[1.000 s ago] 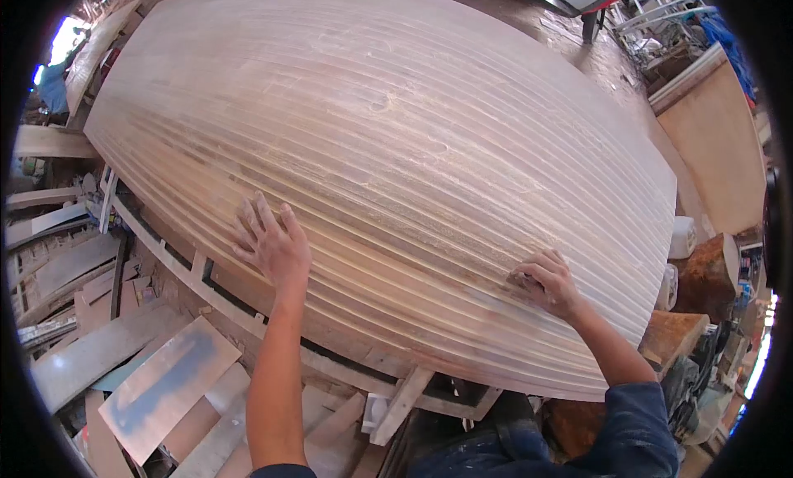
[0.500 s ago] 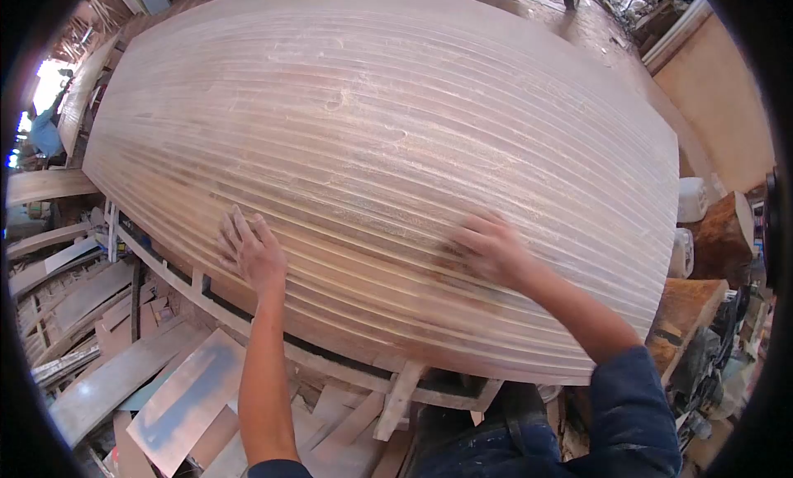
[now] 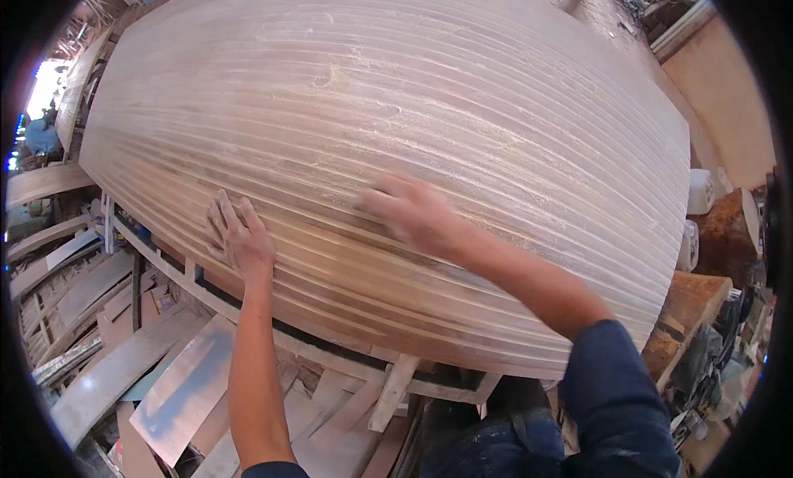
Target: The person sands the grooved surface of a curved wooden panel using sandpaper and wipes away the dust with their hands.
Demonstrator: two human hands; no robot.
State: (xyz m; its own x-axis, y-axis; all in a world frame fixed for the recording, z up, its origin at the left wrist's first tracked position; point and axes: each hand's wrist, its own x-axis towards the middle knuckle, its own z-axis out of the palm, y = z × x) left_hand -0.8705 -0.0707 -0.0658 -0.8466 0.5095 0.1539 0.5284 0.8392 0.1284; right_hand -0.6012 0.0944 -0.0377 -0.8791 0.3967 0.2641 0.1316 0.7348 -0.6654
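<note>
Head view, ribbed panel (image 3: pixel 496 90): broad wooden surface across the middle, above a frame (image 3: pixel 395 389), pale dust along its ridges.
Left hand (image 3: pixel 250 243): on the panel's near side, fingers spread.
Right hand (image 3: pixel 413 214): over the panel's middle, blurred (I cannot tell whether it grips anything).
Blue-smeared board (image 3: pixel 186 395): below left, among loose planks (image 3: pixel 124 371).
White jug (image 3: pixel 700 191): just beside the panel's right edge.

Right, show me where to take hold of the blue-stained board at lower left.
I'd pinch the blue-stained board by its lower short end, coming from the picture's bottom-left. It looks thin and flat, and that end lies uncovered, while the left forearm crosses in front of its right edge. Room beneath it is hard to judge.
</note>
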